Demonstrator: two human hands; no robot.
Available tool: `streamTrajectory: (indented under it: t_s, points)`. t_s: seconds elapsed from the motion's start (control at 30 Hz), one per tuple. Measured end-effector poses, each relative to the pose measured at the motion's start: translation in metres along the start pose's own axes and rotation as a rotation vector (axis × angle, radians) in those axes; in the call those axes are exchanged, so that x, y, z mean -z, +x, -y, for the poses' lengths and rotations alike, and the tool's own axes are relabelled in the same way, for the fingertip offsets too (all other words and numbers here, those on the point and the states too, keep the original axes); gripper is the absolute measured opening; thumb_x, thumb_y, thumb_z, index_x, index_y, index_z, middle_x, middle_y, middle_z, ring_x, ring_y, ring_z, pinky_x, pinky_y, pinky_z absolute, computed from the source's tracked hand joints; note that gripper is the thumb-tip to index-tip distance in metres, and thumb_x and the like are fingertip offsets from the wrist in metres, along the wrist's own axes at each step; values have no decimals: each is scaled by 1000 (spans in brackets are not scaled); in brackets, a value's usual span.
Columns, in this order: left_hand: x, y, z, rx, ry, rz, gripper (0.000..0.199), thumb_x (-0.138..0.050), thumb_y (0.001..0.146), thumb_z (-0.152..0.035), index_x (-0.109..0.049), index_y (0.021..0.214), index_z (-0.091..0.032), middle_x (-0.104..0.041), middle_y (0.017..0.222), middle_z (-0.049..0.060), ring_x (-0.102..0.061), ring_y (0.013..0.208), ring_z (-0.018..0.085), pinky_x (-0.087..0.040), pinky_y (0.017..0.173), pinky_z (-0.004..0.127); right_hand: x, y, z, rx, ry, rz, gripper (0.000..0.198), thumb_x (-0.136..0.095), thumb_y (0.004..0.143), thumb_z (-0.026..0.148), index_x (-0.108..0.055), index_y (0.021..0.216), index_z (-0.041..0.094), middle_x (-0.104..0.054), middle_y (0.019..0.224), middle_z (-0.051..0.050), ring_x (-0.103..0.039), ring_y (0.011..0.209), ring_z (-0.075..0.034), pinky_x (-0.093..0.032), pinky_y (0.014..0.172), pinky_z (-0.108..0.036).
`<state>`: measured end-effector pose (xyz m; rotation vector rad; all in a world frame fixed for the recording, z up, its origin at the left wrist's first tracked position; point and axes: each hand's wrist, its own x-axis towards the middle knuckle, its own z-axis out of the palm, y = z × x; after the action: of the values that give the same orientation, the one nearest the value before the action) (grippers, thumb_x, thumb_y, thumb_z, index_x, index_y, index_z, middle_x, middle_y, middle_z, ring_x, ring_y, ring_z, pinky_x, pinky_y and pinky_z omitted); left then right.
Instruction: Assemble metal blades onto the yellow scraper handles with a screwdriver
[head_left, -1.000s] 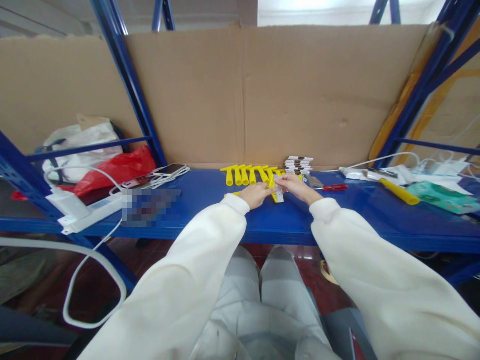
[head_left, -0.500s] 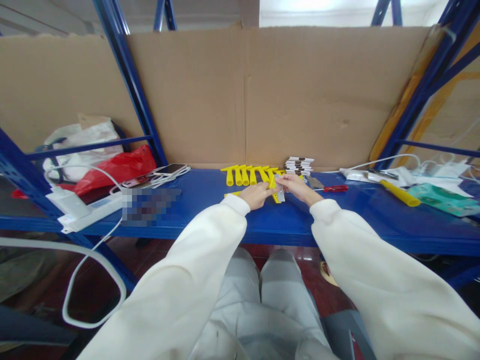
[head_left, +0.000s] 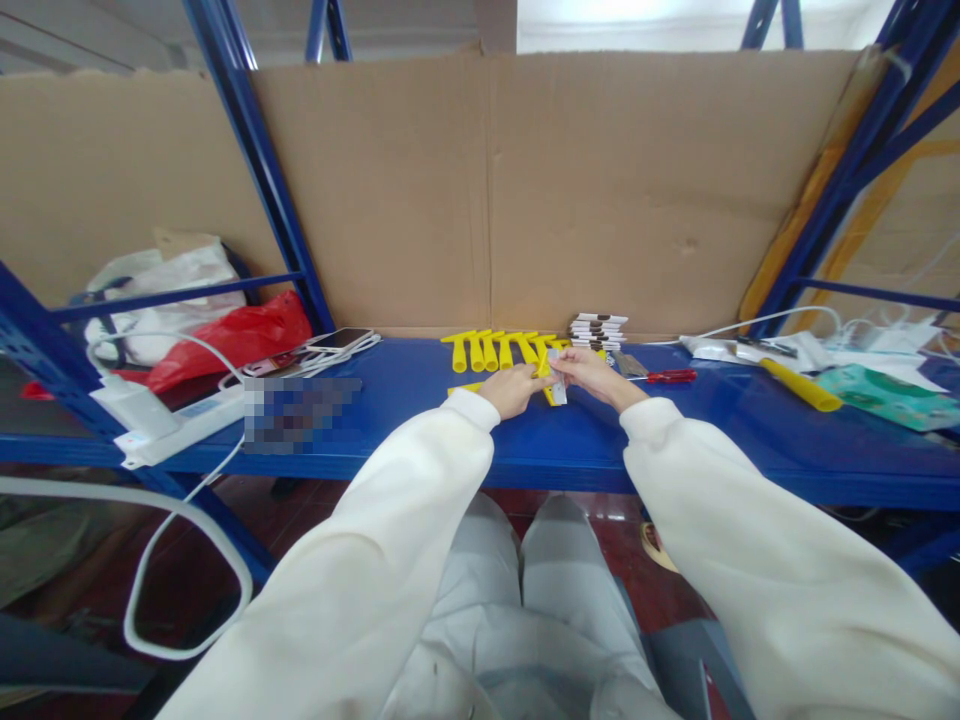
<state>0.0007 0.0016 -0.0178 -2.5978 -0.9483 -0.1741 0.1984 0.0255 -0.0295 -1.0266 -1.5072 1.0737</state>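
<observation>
1. Fingers pinching: left hand on the yellow handle, right hand on the pale strip, over the blue surface.
2. Handle looks light, stiff: grip mid-body.
3. Strip seems thin, slick: edges only!

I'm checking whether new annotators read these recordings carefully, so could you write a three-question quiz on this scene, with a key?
1. Multiple choice: what is the right hand touching with its fingertips?
A: a power strip
B: a thin pale strip
C: a red-handled screwdriver

2. True or false: the stack of white packs stands to the right of the row of yellow handles.

3. Fill in the colour: towards the right end of the blue shelf, a lone yellow handle lies beside a ____ packet.

Key: 1 B; 2 true; 3 green.
</observation>
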Motion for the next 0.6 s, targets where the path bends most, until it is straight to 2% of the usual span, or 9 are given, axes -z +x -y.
streamTrajectory:
  t_s: [0.37,0.6]
  points:
    - [3,-1,-1,51,-13,14,60,-40,99,-11,-50,154,-33,-62,116,13,-65,109,25,-54,90,36,-5,-2,6,72,-69,13,46,-89,65,50,-54,67,21,-55,58,5,-47,52,-9,-42,53,-24]
    - [2,-1,0,23,9,5,61,-38,99,-10,-47,156,-31,-61,114,12,-64,109,24,-54,91,36,-10,-3,7,112,-116,-49,43,-85,72,49,-52,68,22,-52,55,6,-46,50,-10,-42,51,-24]
